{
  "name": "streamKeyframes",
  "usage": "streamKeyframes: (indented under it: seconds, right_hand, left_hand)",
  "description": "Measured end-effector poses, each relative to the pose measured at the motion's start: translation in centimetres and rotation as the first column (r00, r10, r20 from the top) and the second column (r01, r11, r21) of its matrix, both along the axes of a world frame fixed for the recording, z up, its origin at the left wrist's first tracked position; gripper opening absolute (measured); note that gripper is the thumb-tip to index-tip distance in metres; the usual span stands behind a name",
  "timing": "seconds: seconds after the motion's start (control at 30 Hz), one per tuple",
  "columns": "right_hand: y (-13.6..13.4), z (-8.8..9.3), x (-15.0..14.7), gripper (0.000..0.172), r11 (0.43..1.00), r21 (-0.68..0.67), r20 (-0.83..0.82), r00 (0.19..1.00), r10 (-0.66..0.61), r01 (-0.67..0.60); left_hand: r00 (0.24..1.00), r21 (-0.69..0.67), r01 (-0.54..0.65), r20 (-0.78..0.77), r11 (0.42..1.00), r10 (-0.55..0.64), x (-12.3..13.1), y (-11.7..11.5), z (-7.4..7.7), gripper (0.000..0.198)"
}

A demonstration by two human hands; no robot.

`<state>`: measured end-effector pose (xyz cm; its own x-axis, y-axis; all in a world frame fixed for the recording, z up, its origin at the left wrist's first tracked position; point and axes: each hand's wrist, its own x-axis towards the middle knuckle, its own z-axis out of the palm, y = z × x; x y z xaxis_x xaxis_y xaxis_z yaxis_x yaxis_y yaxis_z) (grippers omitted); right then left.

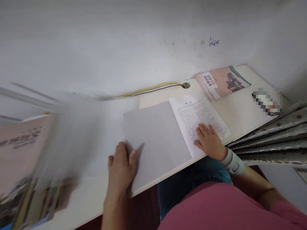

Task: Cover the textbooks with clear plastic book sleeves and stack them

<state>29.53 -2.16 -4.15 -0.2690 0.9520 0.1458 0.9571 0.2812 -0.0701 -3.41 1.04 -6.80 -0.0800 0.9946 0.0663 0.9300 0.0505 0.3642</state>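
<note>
An open book (pixel 165 134) lies on the white desk (pixel 240 108); its left page is blank grey and its right page is printed. My left hand (pixel 121 167) rests at the left page's near edge, fingers slightly bent and together, thumb on the paper. My right hand (pixel 209 140) lies flat on the lower part of the printed page, fingers stretched out. A white band (pixel 232 162) wraps my right wrist.
A pink-covered textbook (pixel 222 82) lies at the back right. A yellow cable (pixel 153 88) runs to a hole in the desk. Blurred books (pixel 28 166) stand at the left. A small blurred item (pixel 267 101) sits near the right edge, beside patterned fabric (pixel 275 137).
</note>
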Motion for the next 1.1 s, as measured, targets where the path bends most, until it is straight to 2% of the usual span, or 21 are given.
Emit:
streamKeyframes:
  seconds: [0.1,0.17,0.27,0.33,0.4,0.53,0.63,0.73,0.8,0.87,0.93,0.97,1.0,1.03,1.1]
  right_hand:
    - [0.1,0.6,0.1,0.054,0.999,-0.016,-0.008,0.999,0.038,-0.038]
    - [0.1,0.9,-0.1,0.056,0.993,0.007,-0.027,0.993,0.118,-0.118]
    - [-0.2,0.6,-1.0,0.062,0.972,0.031,-0.042,0.972,0.233,-0.232]
    - [-0.4,-0.1,-1.8,0.066,0.971,0.019,-0.039,0.97,0.239,-0.239]
    - [-0.7,-0.9,-2.4,0.067,0.976,0.015,-0.031,0.976,0.216,-0.215]
    - [-0.9,-1.9,-3.1,0.065,0.984,0.035,-0.021,0.984,0.175,-0.174]
    - [-1.0,-1.9,-3.3,0.065,0.985,0.05,-0.021,0.986,0.167,-0.166]
    - [-0.9,-1.7,-3.4,0.066,0.985,0.037,-0.043,0.985,0.168,-0.166]
    - [-0.9,-1.6,-3.3,0.067,0.987,0.009,-0.096,0.982,0.162,-0.162]
    - [-0.7,-1.3,-3.0,0.07,0.984,-0.042,-0.211,0.964,0.16,-0.172]
    - [-0.3,-0.8,-2.3,0.074,0.968,-0.105,-0.417,0.894,0.165,-0.228]
    - [-0.1,-0.3,-1.8,0.075,0.953,-0.136,-0.551,0.82,0.155,-0.271]
    - [0.3,0.3,-1.1,0.076,0.934,-0.159,-0.693,0.71,0.124,-0.319]
    - [0.7,1.0,-0.3,0.077,0.915,-0.176,-0.823,0.564,0.065,-0.363]
    - [1.7,2.4,1.7,0.077,0.887,-0.2,-0.968,0.226,-0.112,-0.415]
  left_hand:
    - [1.0,0.061,-0.011,0.005,0.998,0.011,0.2,0.2,0.0,0.058]
    - [0.999,0.129,-0.022,-0.036,0.991,0.026,0.7,0.2,0.4,0.056]
    - [0.981,0.201,-0.094,-0.149,0.975,0.125,1.9,-0.3,1.5,0.055]
    - [0.946,0.181,-0.179,-0.239,0.967,0.22,2.8,-0.7,2.4,0.054]
    - [0.904,0.107,-0.244,-0.334,0.964,0.266,3.6,-1.0,3.3,0.056]
    - [0.881,-0.046,-0.277,-0.411,0.96,0.234,3.9,-0.8,5.0,0.058]
    - [0.926,-0.055,-0.274,-0.283,0.96,0.248,3.3,-0.2,6.0,0.051]
    - [0.97,-0.121,-0.238,0.011,0.964,0.241,2.7,0.2,7.3,0.042]
    - [0.955,-0.18,-0.172,0.211,0.969,0.209,2.9,0.3,8.8,0.04]
    - [0.906,-0.178,-0.113,0.386,0.978,0.175,3.8,0.5,11.0,0.044]
    - [0.848,-0.107,-0.078,0.516,0.991,0.122,5.9,0.7,13.7,0.048]
    - [0.842,-0.059,-0.045,0.535,0.997,0.069,7.2,0.8,15.1,0.048]
    - [0.842,-0.015,0.008,0.539,1.0,0.002,8.8,1.0,16.3,0.047]
    - [0.84,0.039,0.081,0.534,0.996,-0.089,10.4,1.2,17.4,0.047]
    - [0.783,0.15,0.278,0.536,0.949,-0.314,13.4,1.7,18.3,0.047]
